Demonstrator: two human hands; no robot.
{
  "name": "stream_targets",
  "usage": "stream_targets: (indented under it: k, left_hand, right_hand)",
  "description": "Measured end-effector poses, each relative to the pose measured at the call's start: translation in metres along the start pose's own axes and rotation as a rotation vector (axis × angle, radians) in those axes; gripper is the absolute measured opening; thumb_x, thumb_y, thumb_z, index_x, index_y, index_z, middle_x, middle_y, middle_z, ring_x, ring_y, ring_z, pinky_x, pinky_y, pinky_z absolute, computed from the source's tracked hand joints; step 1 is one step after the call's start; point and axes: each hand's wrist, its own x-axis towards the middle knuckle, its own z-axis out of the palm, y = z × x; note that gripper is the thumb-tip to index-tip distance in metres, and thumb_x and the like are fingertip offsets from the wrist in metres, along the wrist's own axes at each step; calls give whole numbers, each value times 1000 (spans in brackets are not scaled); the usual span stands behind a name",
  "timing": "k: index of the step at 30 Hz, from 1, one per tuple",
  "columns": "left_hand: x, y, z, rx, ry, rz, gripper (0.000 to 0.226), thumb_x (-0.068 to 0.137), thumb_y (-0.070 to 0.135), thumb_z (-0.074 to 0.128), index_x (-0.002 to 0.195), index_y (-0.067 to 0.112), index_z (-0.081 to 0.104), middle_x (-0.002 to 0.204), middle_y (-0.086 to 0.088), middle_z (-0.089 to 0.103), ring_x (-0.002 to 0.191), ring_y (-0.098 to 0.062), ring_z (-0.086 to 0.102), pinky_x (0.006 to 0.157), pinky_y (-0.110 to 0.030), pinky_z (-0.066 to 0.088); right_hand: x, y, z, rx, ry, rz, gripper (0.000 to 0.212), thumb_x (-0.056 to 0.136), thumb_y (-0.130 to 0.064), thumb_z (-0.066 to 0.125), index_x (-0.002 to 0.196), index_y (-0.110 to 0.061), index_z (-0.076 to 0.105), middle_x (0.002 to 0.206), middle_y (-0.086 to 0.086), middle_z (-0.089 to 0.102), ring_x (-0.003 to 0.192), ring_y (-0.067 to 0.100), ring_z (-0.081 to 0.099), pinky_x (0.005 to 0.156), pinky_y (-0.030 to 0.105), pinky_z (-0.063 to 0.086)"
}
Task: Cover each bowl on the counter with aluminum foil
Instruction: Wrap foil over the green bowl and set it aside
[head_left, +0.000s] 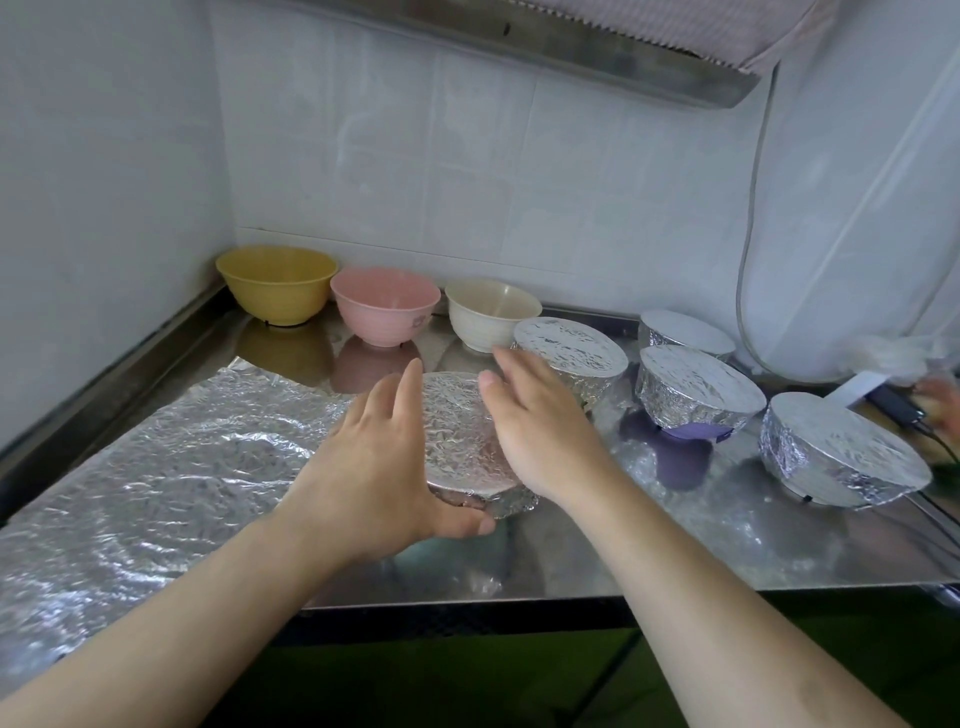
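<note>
No writing is legible anywhere; both hands, left hand and right hand, flank the foil-covered bowl with straight fingers, left thumb under its rim.

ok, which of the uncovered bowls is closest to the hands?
The cream ribbed bowl, rightmost of the three bare ones by the back wall. The pink bowl and yellow bowl sit farther left.

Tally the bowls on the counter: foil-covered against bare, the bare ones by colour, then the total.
Foil-covered bowls: 5, namely the one between the hands, one behind it, and three to the right
Yellow bowl, bare: 1
Pink bowl, bare: 1
Cream bowl, bare: 1
Total: 8 bowls
</note>
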Motion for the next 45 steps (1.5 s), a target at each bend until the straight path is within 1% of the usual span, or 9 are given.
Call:
stream_targets:
  k: [4, 12, 16, 20, 23, 26, 31, 41, 45]
  left_hand:
    - [0, 3, 4, 25, 15, 10, 160, 49, 95, 71, 161, 24, -17, 174, -7, -5, 161, -25, 1, 128, -48, 24]
    - [3, -5, 13, 9, 52, 47, 156, 47, 97, 68, 161, 25, -10, 173, -8, -3, 160, -27, 4, 124, -52, 32]
    - [1, 0, 11, -32, 40, 46, 162, 38, 102, 64, 161, 27, -10, 173, -5, -4, 161, -25, 2, 126, -52, 28]
    - [-1, 2, 13, -113, 71, 36, 160, 37, 109, 55, 162, 27, -3, 173, -5, 1, 160, -22, 0, 127, -50, 24]
    - [0, -2, 14, -141, 79, 12, 158, 40, 105, 60, 163, 26, -1, 172, -2, 2, 160, -20, 1, 128, -46, 24]
    - [2, -4, 15, -141, 82, 32, 158, 40, 102, 61, 163, 24, 1, 171, 0, 5, 159, -21, 6, 127, -45, 26]
    - [1, -8, 17, -133, 102, 67, 157, 45, 98, 68, 164, 19, 2, 167, -1, 12, 157, -21, 15, 124, -42, 30]
    - [-1, 2, 20, -159, 122, 36, 153, 47, 106, 55, 163, 19, 7, 172, -8, 6, 160, -23, 8, 127, -44, 26]
    - [0, 2, 19, -283, 102, -25, 162, 42, 97, 67, 164, 17, -2, 171, -1, 0, 159, -18, 4, 126, -35, 20]
  right_hand:
    - [2, 0, 4, -19, -126, 40, 52, 116, -42, 26, 151, -12, 49, 158, 9, 47, 145, 21, 38, 99, 25, 28]
    - [-1, 2, 15, 27, -1, 198, 50, 114, -25, 18, 150, -8, 47, 149, 16, 50, 137, 32, 43, 110, 40, 36]
    - [-2, 0, 22, -70, 28, 166, 53, 112, -36, 15, 143, -12, 50, 133, 16, 55, 127, 33, 46, 102, 46, 39]
    - [-2, 1, 25, -153, 36, 146, 84, 84, -57, -5, 125, -13, 54, 118, 11, 53, 112, 34, 52, 82, 41, 36]
    - [-4, -2, 17, -136, 17, 162, 66, 101, -55, 8, 113, -10, 55, 108, 12, 57, 104, 36, 56, 80, 42, 40]
    - [-1, -2, 5, -16, 76, 203, 56, 109, -54, 29, 113, -7, 61, 113, 16, 64, 107, 34, 58, 87, 43, 43]
    - [0, -2, -3, 117, -3, 45, 50, 111, -48, 40, 152, -23, 53, 158, -3, 52, 146, 17, 43, 107, 26, 30]
    - [-1, 3, 10, 100, 45, 48, 42, 112, -46, 36, 133, -22, 63, 140, -2, 62, 131, 18, 52, 95, 31, 34]
    - [-1, 2, 13, 90, 48, 81, 45, 112, -47, 35, 135, -19, 62, 143, -1, 59, 134, 18, 50, 100, 32, 33]
